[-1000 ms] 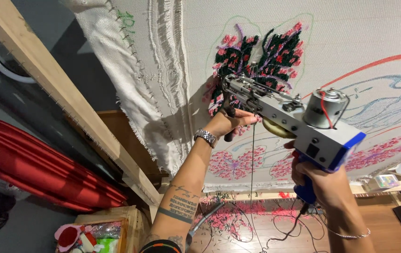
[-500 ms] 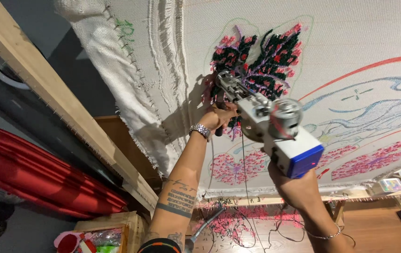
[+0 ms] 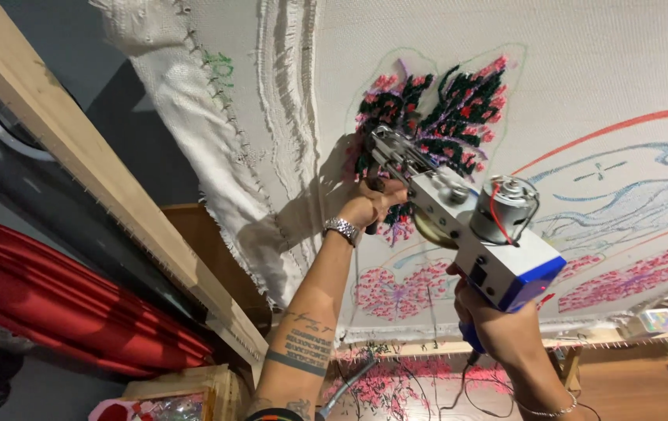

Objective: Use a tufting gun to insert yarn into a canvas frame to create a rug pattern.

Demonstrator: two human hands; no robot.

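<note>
Against the stretched tufting cloth | tufting gun | left hand closed around front handle | right hand closed around rear handle

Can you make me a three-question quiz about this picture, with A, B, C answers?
1. Where does the tufting gun tip touch? A the cloth B the floor C the red curtain
2. What colour is the gun's back end? A green B blue C yellow
3. How is the gun held? A one hand B lying down C both hands

Answers: 1 A, its tip meets the stretched cloth at the dark tufted patch. 2 B, the rear casing is blue. 3 C, the left hand grips the front handle and the right hand the rear grip.
</note>
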